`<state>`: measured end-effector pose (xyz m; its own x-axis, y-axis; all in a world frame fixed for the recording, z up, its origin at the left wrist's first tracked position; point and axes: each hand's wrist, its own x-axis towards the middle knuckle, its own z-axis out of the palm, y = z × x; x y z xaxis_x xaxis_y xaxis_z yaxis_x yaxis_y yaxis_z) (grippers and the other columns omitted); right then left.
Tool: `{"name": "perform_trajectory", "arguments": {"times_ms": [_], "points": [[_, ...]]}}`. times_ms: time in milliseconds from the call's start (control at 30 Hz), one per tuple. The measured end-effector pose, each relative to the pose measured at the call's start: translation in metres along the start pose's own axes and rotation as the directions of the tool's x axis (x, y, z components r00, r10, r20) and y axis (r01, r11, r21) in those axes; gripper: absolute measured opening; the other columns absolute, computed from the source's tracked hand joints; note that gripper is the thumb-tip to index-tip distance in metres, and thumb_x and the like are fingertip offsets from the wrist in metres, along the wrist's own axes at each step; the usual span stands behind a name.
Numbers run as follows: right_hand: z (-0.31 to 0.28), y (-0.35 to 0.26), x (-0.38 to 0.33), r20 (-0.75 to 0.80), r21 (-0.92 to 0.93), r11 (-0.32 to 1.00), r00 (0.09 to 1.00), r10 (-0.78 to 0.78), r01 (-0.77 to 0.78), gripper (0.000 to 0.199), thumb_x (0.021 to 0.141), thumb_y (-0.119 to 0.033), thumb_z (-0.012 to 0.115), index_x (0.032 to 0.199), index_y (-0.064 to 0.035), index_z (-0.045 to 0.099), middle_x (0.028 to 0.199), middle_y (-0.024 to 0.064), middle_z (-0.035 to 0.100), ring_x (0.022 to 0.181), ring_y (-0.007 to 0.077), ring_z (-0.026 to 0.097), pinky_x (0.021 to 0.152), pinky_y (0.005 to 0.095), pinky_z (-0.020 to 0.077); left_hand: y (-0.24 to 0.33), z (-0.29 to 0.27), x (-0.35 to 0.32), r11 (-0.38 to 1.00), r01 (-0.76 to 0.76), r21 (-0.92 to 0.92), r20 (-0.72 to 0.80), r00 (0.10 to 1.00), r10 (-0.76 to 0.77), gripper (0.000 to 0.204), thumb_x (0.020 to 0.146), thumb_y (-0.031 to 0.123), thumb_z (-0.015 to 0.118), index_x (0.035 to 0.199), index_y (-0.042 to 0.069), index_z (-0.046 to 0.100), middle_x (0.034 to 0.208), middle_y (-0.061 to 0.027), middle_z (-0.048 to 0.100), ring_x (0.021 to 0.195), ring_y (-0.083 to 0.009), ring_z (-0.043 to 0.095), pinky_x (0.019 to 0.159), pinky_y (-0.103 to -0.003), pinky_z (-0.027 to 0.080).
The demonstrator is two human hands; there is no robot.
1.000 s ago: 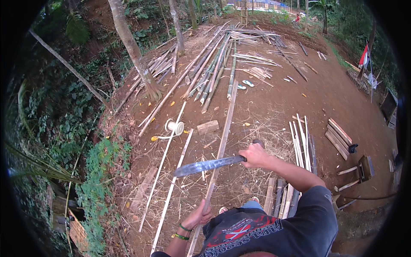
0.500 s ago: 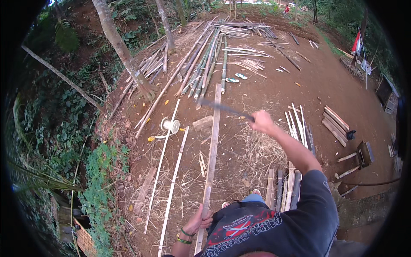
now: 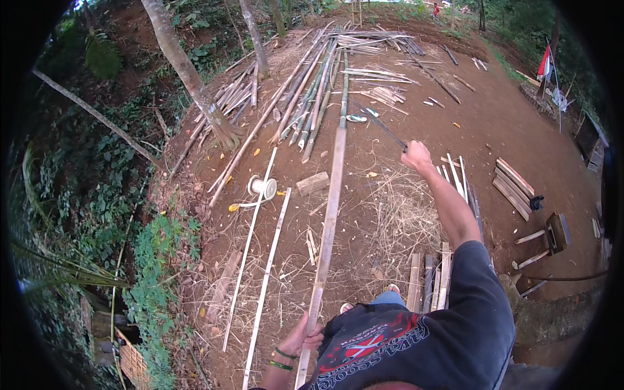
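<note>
Broadly, brown bare earth (image 3: 497, 133) forms the largest feature, strewn with pale shavings near the person. Upon it, at the far side, lies a fanned heap of long green and tan bamboo poles (image 3: 318, 107). Next in size, a long, flat, brown bamboo strip (image 3: 332, 201) slants from beside the person's torso toward the heap; whether its far end touches a pole cannot be told. Left of it, two thin, straight, pale strips (image 3: 267, 286) lie apart. A dark, long-bladed metal machete (image 3: 387, 130) points forward and left, clear of the brown strip. Beyond the shavings rest a short, squared wooden block (image 3: 313, 184) and a round white spool (image 3: 262, 187). The left hand (image 3: 304, 335) wraps its fingers around the brown strip's near part; the right hand (image 3: 416, 156), outstretched, grips the machete's handle.
</note>
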<state>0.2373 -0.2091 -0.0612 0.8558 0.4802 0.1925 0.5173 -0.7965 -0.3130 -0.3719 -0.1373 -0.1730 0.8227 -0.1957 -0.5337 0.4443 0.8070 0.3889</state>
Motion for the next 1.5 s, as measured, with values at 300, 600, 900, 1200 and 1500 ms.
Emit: {"name": "perform_trajectory", "arguments": {"times_ms": [300,600,900,1200,1500], "points": [[0.049,-0.076,-0.161,0.150,0.543,0.827,0.952,-0.268,0.147,0.025,0.086,-0.022,0.066,0.073,-0.0002,0.068,0.052,0.0032,0.055,0.047,0.0153,0.050,0.046,0.0350,0.0373,0.005,-0.009,0.013,0.987,-0.157,0.038,0.029,0.987,0.156,0.067,0.093,0.077,0.023,0.074,0.015,0.037,0.057,0.0080,0.029,0.047,-0.0038,0.025,0.044,-0.019,0.023],[0.072,-0.103,-0.224,0.226,0.811,0.568,0.970,-0.087,-0.138,0.030,0.087,-0.024,0.072,0.068,-0.0056,0.057,0.053,-0.0032,0.049,0.048,0.0082,0.042,0.048,0.0314,0.0313,0.030,-0.024,0.032,0.906,-0.345,0.244,0.169,0.935,0.310,0.062,0.085,0.075,0.053,0.075,0.015,0.039,0.060,0.0089,0.035,0.051,-0.0028,0.029,0.049,-0.019,0.027],[0.033,-0.096,-0.232,-0.027,0.738,0.663,0.987,-0.158,0.126,0.031,0.085,-0.025,0.072,0.068,-0.0016,0.060,0.051,0.0060,0.051,0.046,0.0163,0.045,0.048,0.0360,0.0346,0.033,-0.019,0.045,0.734,-0.471,0.490,-0.099,0.806,0.584,0.045,0.106,0.043,0.042,0.087,0.005,0.057,0.064,0.0023,0.048,0.057,-0.0059,0.045,0.053,-0.022,0.038],[0.029,-0.105,-0.248,-0.095,0.328,0.619,0.677,-0.730,0.714,0.020,0.069,-0.019,0.073,0.075,-0.0073,0.058,0.063,0.0109,0.062,0.056,0.0317,0.065,0.050,0.0430,0.0498,0.032,0.023,0.064,0.620,-0.475,0.624,-0.251,0.629,0.735,0.039,0.107,0.034,0.044,0.087,0.004,0.058,0.062,0.0004,0.055,0.052,-0.0065,0.052,0.049,-0.023,0.043],[-0.039,-0.085,-0.097,-0.120,-0.042,0.786,0.778,-0.617,0.617,0.017,0.075,-0.022,0.072,0.077,-0.0083,0.063,0.058,0.0116,0.062,0.056,0.0293,0.067,0.055,0.0463,0.0543,0.010,0.018,0.080,0.521,-0.429,0.738,-0.275,0.513,0.813,0.037,0.105,0.029,0.049,0.074,0.008,0.051,0.057,0.0047,0.048,0.050,-0.0037,0.043,0.044,-0.023,0.034]]}}
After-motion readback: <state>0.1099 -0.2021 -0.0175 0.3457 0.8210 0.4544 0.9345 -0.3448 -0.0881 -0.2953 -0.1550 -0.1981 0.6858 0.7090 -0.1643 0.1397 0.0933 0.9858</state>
